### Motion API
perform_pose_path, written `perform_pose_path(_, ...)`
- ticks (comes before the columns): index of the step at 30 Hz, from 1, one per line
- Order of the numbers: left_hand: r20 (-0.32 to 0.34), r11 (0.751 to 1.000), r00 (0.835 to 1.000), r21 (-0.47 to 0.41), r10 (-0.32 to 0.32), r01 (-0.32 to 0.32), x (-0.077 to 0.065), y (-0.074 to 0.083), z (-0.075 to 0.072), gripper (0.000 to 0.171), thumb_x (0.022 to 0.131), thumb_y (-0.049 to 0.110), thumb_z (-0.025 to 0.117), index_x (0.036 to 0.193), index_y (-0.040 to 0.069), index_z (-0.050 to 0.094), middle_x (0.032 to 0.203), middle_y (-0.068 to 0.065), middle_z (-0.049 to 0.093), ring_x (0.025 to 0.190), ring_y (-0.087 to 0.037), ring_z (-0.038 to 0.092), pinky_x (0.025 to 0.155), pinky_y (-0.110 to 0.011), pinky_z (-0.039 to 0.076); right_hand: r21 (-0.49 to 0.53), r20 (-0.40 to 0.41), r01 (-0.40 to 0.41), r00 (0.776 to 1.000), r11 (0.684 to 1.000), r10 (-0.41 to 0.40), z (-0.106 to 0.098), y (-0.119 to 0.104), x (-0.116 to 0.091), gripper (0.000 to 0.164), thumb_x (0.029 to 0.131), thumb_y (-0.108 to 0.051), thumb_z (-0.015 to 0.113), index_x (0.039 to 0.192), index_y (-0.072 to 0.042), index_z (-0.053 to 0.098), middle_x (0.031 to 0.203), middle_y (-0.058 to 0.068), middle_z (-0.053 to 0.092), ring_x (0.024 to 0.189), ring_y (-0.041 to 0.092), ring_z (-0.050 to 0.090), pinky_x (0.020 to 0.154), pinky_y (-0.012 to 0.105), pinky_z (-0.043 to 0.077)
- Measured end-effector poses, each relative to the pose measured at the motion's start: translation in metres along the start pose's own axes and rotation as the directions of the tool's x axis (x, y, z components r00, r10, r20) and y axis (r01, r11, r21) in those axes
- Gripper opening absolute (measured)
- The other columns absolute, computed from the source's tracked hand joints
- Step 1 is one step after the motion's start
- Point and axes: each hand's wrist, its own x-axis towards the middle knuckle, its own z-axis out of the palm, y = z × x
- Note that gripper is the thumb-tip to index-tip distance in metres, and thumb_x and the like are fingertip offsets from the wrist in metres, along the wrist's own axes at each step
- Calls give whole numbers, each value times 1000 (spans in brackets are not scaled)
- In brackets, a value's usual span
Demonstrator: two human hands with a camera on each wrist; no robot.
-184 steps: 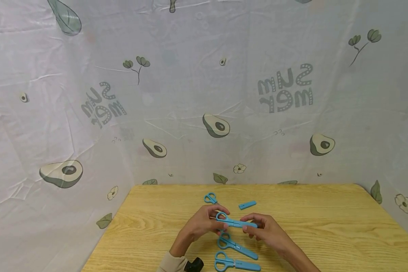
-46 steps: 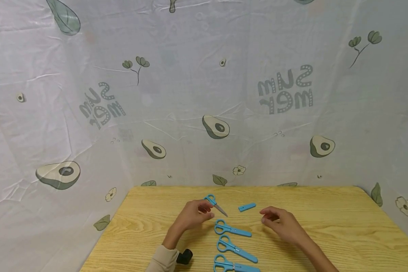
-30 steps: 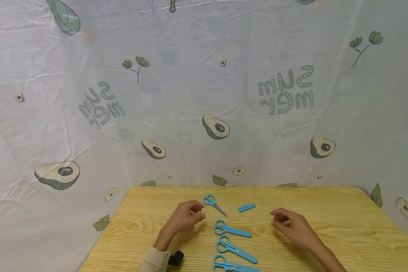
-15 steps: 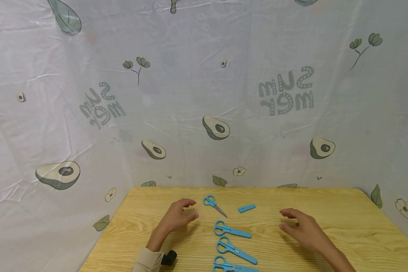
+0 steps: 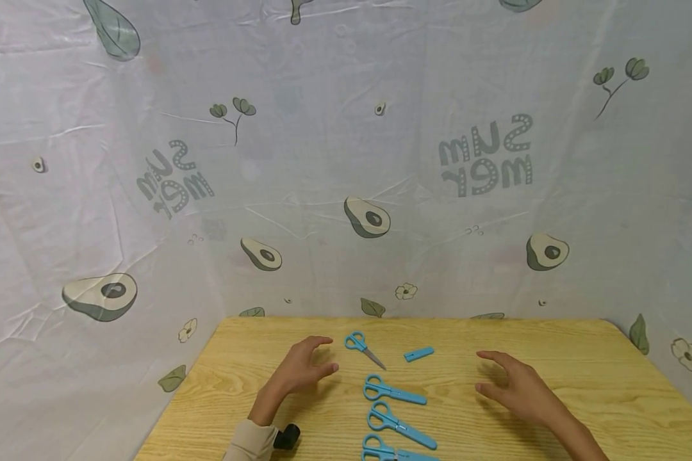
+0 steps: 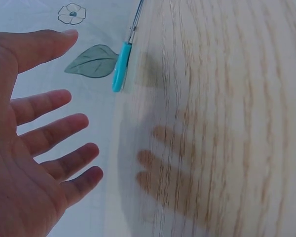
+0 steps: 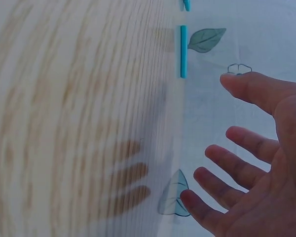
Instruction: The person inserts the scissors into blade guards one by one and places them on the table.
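My left hand (image 5: 297,369) hovers above the table, left of a pair of blue-handled scissors (image 5: 355,340) whose metal blades are bare. Its fingers are spread and hold nothing, as the left wrist view shows. A loose blue blade cover (image 5: 419,354) lies to the right of those scissors. Nearer the person, several sheathed blue scissors lie in a column: one pair (image 5: 395,389) on top, another (image 5: 402,424) tilted below it, and a third (image 5: 400,454) cut off by the frame's bottom edge. My right hand (image 5: 518,388) is apart from everything, fingers extended, to the right of the cover.
A wood-grain table (image 5: 582,358) carries all the scissors. Behind it and at both sides hangs a pale sheet (image 5: 300,192) printed with avocados, leaves and flowers. A black device (image 5: 287,437) is strapped at the left wrist by a beige sleeve (image 5: 248,442).
Earlier both hands held a sheathed pair of scissors; it now lies on the table at the top of the column. Both hands have since drawn apart, left and right, and their fingers have spread.
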Motion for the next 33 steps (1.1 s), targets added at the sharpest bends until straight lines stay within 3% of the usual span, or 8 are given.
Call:
perform_pose_path(17,-1,1000,1000,24,14,-14,6,-1,2,65,101,36,77,152,0,57,156,-24,55,145,-50,52,113,-68,48,-11,-29,62,998,998,-62,5,-1,8,72,93,-33,86,149,2,57,148,34,58,131,59,58,97,69,55)
perform_pose_path(33,6,999,999,14,38,-38,13,-3,2,69,100,36,77,153,-1,53,158,-26,53,146,-50,51,115,-68,46,13,19,82,996,997,-82,3,-1,19,73,94,-33,85,151,1,55,151,34,56,135,60,55,99,70,54)
